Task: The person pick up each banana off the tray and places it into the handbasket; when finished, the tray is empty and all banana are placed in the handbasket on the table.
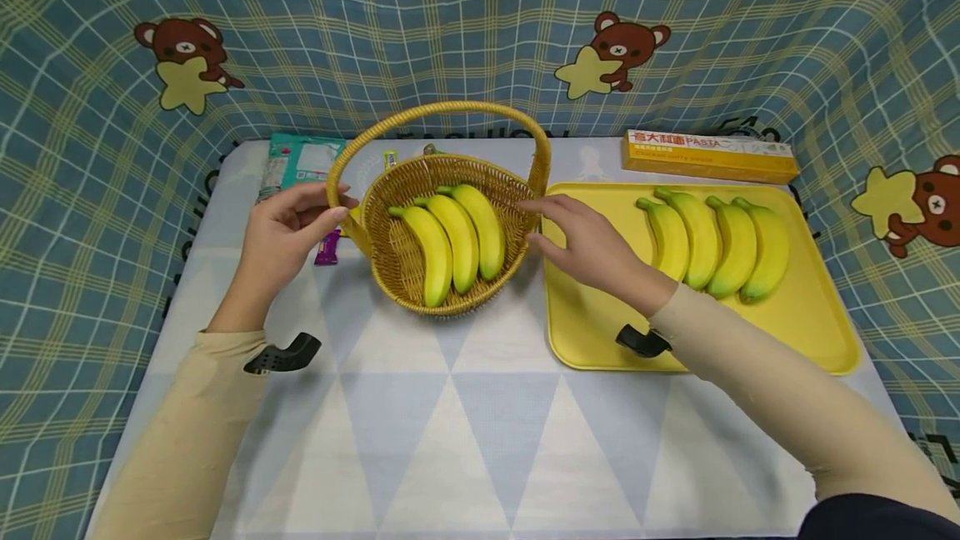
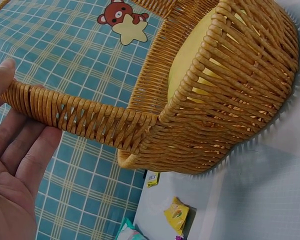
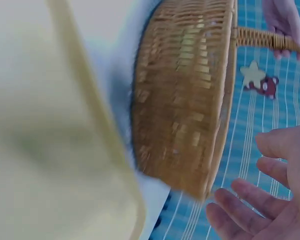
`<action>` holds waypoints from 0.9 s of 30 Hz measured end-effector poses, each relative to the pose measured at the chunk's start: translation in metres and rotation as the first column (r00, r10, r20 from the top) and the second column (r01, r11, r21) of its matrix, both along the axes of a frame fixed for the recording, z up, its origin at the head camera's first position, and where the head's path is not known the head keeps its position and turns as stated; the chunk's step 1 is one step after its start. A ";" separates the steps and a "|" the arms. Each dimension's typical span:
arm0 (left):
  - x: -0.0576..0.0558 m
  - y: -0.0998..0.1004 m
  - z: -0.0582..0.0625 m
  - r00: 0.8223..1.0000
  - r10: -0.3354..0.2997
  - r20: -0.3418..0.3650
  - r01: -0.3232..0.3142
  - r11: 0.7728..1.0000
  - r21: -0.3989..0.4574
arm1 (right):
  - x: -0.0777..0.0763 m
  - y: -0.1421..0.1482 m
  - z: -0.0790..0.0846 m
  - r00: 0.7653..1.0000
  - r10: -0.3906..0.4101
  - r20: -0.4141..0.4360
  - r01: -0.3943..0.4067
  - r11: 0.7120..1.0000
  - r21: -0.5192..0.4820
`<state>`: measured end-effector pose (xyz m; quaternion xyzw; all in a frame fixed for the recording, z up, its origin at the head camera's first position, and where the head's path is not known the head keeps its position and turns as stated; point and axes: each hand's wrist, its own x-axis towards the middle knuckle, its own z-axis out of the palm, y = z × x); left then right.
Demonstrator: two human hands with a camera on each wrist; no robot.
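A wicker basket (image 1: 390, 261) with a tall arched handle (image 1: 450, 107) stands left of centre on the table. Three yellow bananas (image 1: 457, 244) lie side by side inside it. At the left, my left hand (image 1: 276, 236) holds the handle's lower part between thumb and fingers; the left wrist view shows the fingers (image 2: 37, 150) under the woven strip. My right hand (image 1: 588, 248) is by the basket's right rim, fingers extended and apart, holding nothing; whether a fingertip touches the rim I cannot tell. More bananas (image 1: 738, 244) lie in a row on a yellow tray (image 1: 810, 332).
Behind the tray lies a pasta box (image 1: 708, 158). A teal packet (image 1: 303, 158) sits at the back left, with a small purple wrapper (image 1: 327, 248) and a yellow packet (image 2: 176, 215) near the basket. A plaid curtain (image 1: 465, 40) surrounds the table.
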<state>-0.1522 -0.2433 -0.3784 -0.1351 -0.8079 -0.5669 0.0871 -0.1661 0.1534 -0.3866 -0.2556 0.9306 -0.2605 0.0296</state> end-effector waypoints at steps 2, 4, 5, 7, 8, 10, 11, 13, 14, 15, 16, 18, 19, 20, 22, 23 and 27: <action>0.000 0.000 0.000 1.000 0.003 0.001 -0.003 1.000 -0.002 | 0.005 0.016 -0.002 0.999 -0.042 0.008 0.042 0.999 -0.003; 0.000 0.000 0.000 1.000 0.003 0.000 -0.003 1.000 -0.003 | 0.008 0.035 -0.005 0.995 -0.094 0.039 0.094 0.996 0.005; 0.000 0.000 0.000 1.000 0.001 -0.001 -0.001 1.000 -0.001 | 0.009 0.044 -0.006 0.991 -0.122 0.054 0.121 0.993 0.016; -0.001 0.001 0.000 1.000 -0.002 -0.003 0.002 1.000 -0.001 | 0.010 0.064 -0.010 0.981 -0.174 0.083 0.171 0.985 0.038; -0.001 0.001 -0.001 1.000 -0.004 -0.005 0.004 1.000 0.002 | 0.010 0.073 -0.011 0.976 -0.199 0.091 0.195 0.979 0.057; -0.001 0.001 -0.001 1.000 -0.004 -0.007 0.004 1.000 0.003 | 0.010 0.092 -0.014 0.965 -0.244 0.094 0.237 0.968 0.085; -0.001 0.000 -0.001 1.000 -0.003 -0.007 0.003 1.000 0.003 | 0.009 0.101 -0.015 0.960 -0.265 0.093 0.256 0.962 0.097; -0.001 0.000 -0.002 1.000 -0.001 -0.007 0.001 1.000 0.003 | 0.010 0.117 -0.017 0.946 -0.310 0.097 0.298 0.947 0.121; -0.001 0.000 -0.002 1.000 0.001 -0.006 -0.001 1.000 0.004 | 0.009 0.124 -0.018 0.937 -0.333 0.104 0.319 0.938 0.132; -0.001 0.000 -0.002 1.000 0.002 -0.004 -0.002 1.000 0.005 | 0.009 0.130 -0.019 0.928 -0.355 0.111 0.339 0.930 0.141; -0.001 0.000 -0.003 1.000 0.002 -0.003 -0.002 1.000 0.005 | 0.009 0.136 -0.020 0.919 -0.376 0.118 0.357 0.921 0.157; -0.001 0.000 -0.003 1.000 0.003 0.000 -0.003 1.000 0.007 | 0.008 0.145 -0.022 0.902 -0.411 0.136 0.382 0.903 0.196; -0.001 0.000 -0.003 1.000 0.003 0.001 -0.003 1.000 0.007 | 0.008 0.148 -0.023 0.893 -0.424 0.149 0.389 0.895 0.218; 0.000 0.000 -0.002 1.000 0.002 0.003 -0.002 1.000 0.008 | 0.008 0.150 -0.024 0.889 -0.429 0.162 0.387 0.891 0.238; -0.001 0.000 -0.002 1.000 0.000 0.001 0.000 1.000 0.006 | 0.007 0.151 -0.026 0.882 -0.430 0.193 0.374 0.887 0.269; -0.001 0.000 -0.002 1.000 -0.001 0.000 0.001 1.000 0.007 | 0.007 0.150 -0.027 0.882 -0.423 0.207 0.361 0.890 0.279; 0.000 0.000 -0.001 1.000 -0.002 -0.007 0.002 1.000 0.005 | 0.005 0.142 -0.030 0.886 -0.390 0.251 0.320 0.906 0.277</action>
